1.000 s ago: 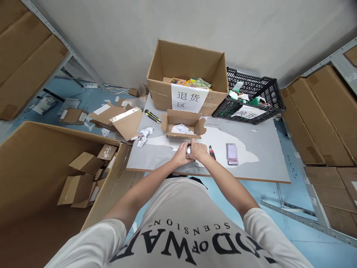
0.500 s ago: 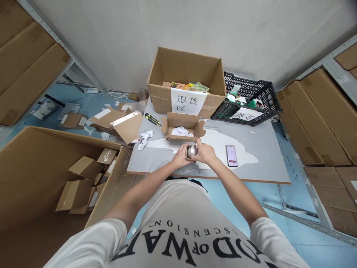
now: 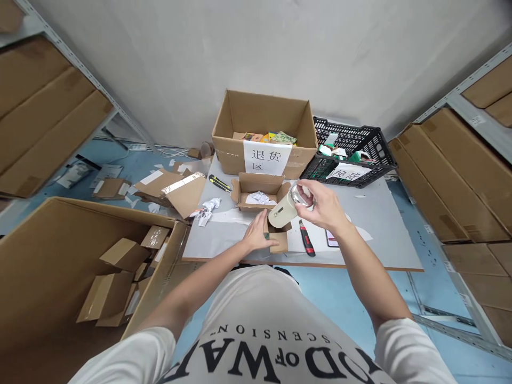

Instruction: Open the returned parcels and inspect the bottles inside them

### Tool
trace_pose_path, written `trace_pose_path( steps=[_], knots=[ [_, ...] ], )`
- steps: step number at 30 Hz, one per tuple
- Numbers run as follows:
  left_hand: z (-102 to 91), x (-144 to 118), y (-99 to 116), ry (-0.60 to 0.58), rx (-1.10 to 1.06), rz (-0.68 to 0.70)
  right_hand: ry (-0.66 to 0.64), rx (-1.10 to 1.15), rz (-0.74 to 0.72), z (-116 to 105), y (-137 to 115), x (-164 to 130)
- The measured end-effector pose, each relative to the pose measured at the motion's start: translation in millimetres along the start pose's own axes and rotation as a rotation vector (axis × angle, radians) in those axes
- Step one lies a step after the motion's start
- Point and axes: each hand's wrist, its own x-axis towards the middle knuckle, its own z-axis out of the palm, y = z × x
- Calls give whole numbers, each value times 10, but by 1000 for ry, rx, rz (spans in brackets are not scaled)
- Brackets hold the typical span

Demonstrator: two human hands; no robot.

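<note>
My right hand [image 3: 320,202] is closed around the clear, shiny top of a cream tumbler [image 3: 282,212] with small dark lettering. The tumbler tilts, its lower end over a small open cardboard box [image 3: 279,243]. My left hand [image 3: 258,234] grips this small box by its left side at the table's front. Just right of the box lies a red and black utility knife [image 3: 307,240]. A phone [image 3: 332,239] is partly hidden behind my right forearm. Behind the tumbler stands an open shipping carton [image 3: 260,184] with crumpled white paper [image 3: 261,198] inside.
A large labelled carton [image 3: 226,146] holding colourful packets and a black crate [image 3: 352,138] stand at the table's back. A yellow-black cutter [image 3: 220,184] and crumpled paper [image 3: 207,211] lie left. A big bin carton [image 3: 112,221] holds several small boxes. Shelves with cartons flank both sides.
The tumbler, earlier inside the small box with only its top showing, is now lifted up and right by my right hand. The red knife has come into sight.
</note>
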Motion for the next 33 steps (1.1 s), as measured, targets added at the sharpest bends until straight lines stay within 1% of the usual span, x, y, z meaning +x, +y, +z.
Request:
trace_pose_path(
  steps=[3, 5, 6, 7, 9, 10, 11, 12, 15, 17, 19, 21, 23, 25, 27, 29, 33],
  knots=[
    [-206, -38, 148, 34, -102, 90, 81, 138, -25, -142, 77, 107],
    [-353, -14, 270, 85, -296, 138, 135, 252, -9, -183, 161, 181],
    [-419, 11, 340, 86, -432, 141, 161, 326, 8, -179, 213, 217],
    [-475, 43, 413, 57, -586, 124, 185, 417, 34, -155, 271, 250],
    [-550, 102, 562, -88, -851, 41, 202, 637, 110, -50, 398, 303],
    [-564, 121, 631, -159, -950, -17, 199, 746, 160, 27, 461, 318],
    [-562, 129, 693, -214, -1028, -80, 193, 844, 217, 113, 519, 323],
    [-546, 125, 743, -242, -1095, -141, 187, 924, 277, 204, 570, 317],
    [-436, 59, 827, -248, -1264, -279, 209, 1058, 437, 464, 668, 248],
    [-348, 6, 838, -274, -1338, -322, 224, 1103, 506, 595, 688, 182],
    [-278, -27, 835, -321, -1377, -338, 223, 1157, 542, 683, 688, 126],
    [-239, -31, 837, -355, -1412, -363, 221, 1225, 559, 732, 679, 96],
    [-231, -14, 850, -383, -1467, -421, 229, 1271, 570, 750, 667, 89],
    [-239, 12, 871, -446, -1522, -492, 213, 1285, 578, 746, 647, 94],
    [-244, 36, 893, -533, -1569, -528, 158, 1309, 584, 729, 616, 97],
    [-232, 51, 909, -618, -1627, -508, 99, 1392, 593, 712, 574, 93],
    [-160, 53, 934, -762, -1777, -409, 18, 1670, 648, 717, 477, 67]
  ],
)
